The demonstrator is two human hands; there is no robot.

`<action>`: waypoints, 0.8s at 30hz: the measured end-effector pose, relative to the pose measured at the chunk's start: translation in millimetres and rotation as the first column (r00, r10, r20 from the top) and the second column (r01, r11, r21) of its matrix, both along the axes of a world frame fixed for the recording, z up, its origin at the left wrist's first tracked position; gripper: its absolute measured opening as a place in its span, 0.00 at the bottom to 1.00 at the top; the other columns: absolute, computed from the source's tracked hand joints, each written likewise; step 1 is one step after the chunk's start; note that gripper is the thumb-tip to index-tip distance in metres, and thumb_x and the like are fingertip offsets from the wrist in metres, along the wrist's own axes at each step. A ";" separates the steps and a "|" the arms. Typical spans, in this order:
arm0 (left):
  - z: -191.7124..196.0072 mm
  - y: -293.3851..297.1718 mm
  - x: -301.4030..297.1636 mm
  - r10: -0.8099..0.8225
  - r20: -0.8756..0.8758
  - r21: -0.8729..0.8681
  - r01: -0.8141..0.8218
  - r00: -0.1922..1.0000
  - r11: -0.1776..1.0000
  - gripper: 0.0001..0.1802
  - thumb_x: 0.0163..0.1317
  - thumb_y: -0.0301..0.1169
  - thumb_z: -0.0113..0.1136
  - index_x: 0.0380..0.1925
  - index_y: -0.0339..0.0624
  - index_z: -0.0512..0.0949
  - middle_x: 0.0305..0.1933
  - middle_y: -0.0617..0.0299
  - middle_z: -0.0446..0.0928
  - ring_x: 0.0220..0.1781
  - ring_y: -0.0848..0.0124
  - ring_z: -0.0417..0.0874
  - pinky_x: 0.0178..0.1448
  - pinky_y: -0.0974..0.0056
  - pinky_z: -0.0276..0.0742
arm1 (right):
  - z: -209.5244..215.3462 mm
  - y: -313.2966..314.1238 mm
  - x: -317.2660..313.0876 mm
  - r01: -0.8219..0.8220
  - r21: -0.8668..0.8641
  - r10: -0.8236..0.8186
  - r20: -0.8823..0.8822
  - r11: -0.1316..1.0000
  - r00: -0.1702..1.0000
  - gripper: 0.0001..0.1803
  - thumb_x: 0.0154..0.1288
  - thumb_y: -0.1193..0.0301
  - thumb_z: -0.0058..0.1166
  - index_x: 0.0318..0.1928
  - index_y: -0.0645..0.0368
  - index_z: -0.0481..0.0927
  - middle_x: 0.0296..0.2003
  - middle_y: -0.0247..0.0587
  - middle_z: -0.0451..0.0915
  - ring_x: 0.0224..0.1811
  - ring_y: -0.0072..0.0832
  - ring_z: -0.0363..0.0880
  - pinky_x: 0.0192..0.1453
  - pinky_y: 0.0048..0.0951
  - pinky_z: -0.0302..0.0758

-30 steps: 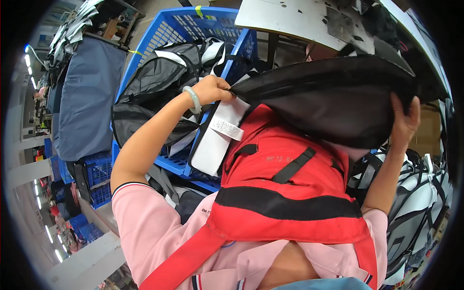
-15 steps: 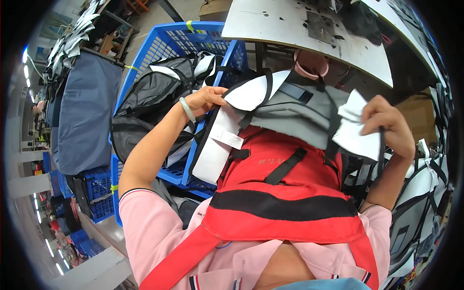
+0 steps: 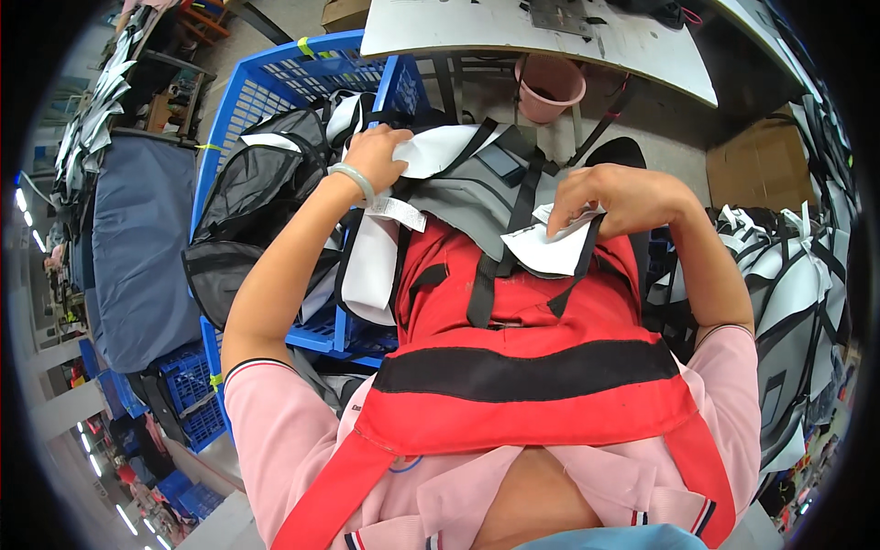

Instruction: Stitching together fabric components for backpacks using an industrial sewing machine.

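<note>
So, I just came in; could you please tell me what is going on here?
A person in a red cloth apron with a black band is handling a grey and white fabric piece with black straps. The left hand holds its white left end, and the right hand pinches a white flap at the other side. At the left stands a blue plastic basket with lattice walls, holding dark grey and black fabric pieces.

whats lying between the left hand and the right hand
In the head view, a grey fabric panel with white flaps and a black strap across it lies between the left hand and right hand.
</note>
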State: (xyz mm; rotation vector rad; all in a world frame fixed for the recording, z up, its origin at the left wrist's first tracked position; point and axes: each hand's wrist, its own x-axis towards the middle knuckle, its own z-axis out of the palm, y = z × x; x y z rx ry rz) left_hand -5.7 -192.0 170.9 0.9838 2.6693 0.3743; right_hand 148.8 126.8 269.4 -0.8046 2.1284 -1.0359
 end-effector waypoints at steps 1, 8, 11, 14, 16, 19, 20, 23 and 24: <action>5.2 6.1 8.4 -0.090 -0.148 0.046 0.098 0.985 0.994 0.25 0.51 0.32 0.64 0.51 0.41 0.77 0.51 0.48 0.77 0.54 0.52 0.76 0.62 0.56 0.66 | -0.3 -0.8 -0.9 0.011 0.058 -0.012 0.025 0.998 1.000 0.20 0.43 0.80 0.59 0.42 0.55 0.84 0.41 0.36 0.80 0.40 0.31 0.76 0.46 0.30 0.75; 96.6 75.9 74.1 -0.455 0.400 0.703 0.052 0.796 0.709 0.25 0.69 0.47 0.50 0.49 0.35 0.77 0.44 0.54 0.79 0.47 0.65 0.78 0.52 0.65 0.73 | 10.3 1.3 -16.7 0.253 -0.011 -0.252 0.013 0.967 0.968 0.15 0.60 0.68 0.60 0.47 0.61 0.81 0.35 0.40 0.82 0.38 0.27 0.77 0.46 0.29 0.73; 145.3 82.6 63.2 -0.502 0.459 0.726 0.016 0.733 0.687 0.29 0.70 0.51 0.47 0.51 0.34 0.76 0.46 0.58 0.79 0.47 0.73 0.77 0.53 0.68 0.73 | 27.3 4.7 -23.4 0.352 -0.026 -0.353 -0.044 0.936 0.935 0.19 0.65 0.62 0.58 0.49 0.63 0.79 0.33 0.40 0.82 0.35 0.25 0.76 0.45 0.28 0.73; 165.3 94.3 52.1 -0.379 0.380 0.637 0.058 0.844 0.768 0.19 0.65 0.39 0.58 0.45 0.33 0.79 0.31 0.63 0.80 0.31 0.81 0.77 0.36 0.74 0.75 | 46.0 13.8 -28.1 0.394 0.043 -0.387 -0.117 0.918 0.915 0.20 0.65 0.61 0.57 0.50 0.63 0.78 0.32 0.41 0.81 0.34 0.24 0.74 0.45 0.28 0.73; 161.8 110.5 48.1 -0.351 0.179 0.695 0.135 0.919 0.707 0.12 0.61 0.30 0.64 0.40 0.33 0.81 0.23 0.66 0.79 0.24 0.82 0.76 0.30 0.74 0.75 | 55.2 23.6 -30.3 0.426 -0.070 -0.431 -0.095 0.902 0.897 0.20 0.66 0.61 0.56 0.49 0.65 0.77 0.34 0.39 0.80 0.37 0.23 0.73 0.47 0.28 0.72; 151.3 129.2 37.1 -0.332 0.455 0.663 -0.066 0.826 0.745 0.11 0.66 0.32 0.58 0.39 0.33 0.80 0.25 0.65 0.79 0.26 0.81 0.78 0.31 0.74 0.75 | 60.9 40.8 -33.1 0.458 -0.125 -0.469 -0.071 0.880 0.880 0.19 0.66 0.63 0.56 0.48 0.66 0.76 0.35 0.37 0.79 0.39 0.23 0.72 0.49 0.27 0.71; 147.4 135.0 33.8 -0.387 0.491 0.709 -0.100 0.781 0.698 0.12 0.67 0.33 0.57 0.41 0.33 0.79 0.25 0.65 0.79 0.26 0.80 0.79 0.32 0.74 0.76 | 60.9 46.4 -34.5 0.479 -0.121 -0.487 -0.051 0.870 0.872 0.19 0.66 0.63 0.56 0.48 0.66 0.76 0.35 0.37 0.79 0.39 0.22 0.72 0.49 0.26 0.71; 138.9 149.9 21.9 -0.414 0.522 0.713 -0.115 0.746 0.692 0.13 0.68 0.33 0.55 0.43 0.33 0.77 0.26 0.64 0.79 0.27 0.77 0.81 0.32 0.73 0.78 | 59.2 64.5 -41.3 0.506 -0.066 -0.509 -0.035 0.860 0.860 0.19 0.65 0.63 0.56 0.48 0.66 0.76 0.34 0.36 0.78 0.39 0.21 0.72 0.49 0.25 0.71; 136.9 154.8 18.1 -0.420 0.558 0.729 -0.180 0.716 0.661 0.11 0.68 0.32 0.54 0.40 0.33 0.77 0.25 0.64 0.78 0.26 0.77 0.80 0.31 0.72 0.77 | 58.0 70.0 -44.4 0.512 -0.081 -0.516 -0.031 0.855 0.856 0.19 0.65 0.63 0.57 0.48 0.66 0.76 0.34 0.35 0.78 0.39 0.20 0.72 0.49 0.25 0.71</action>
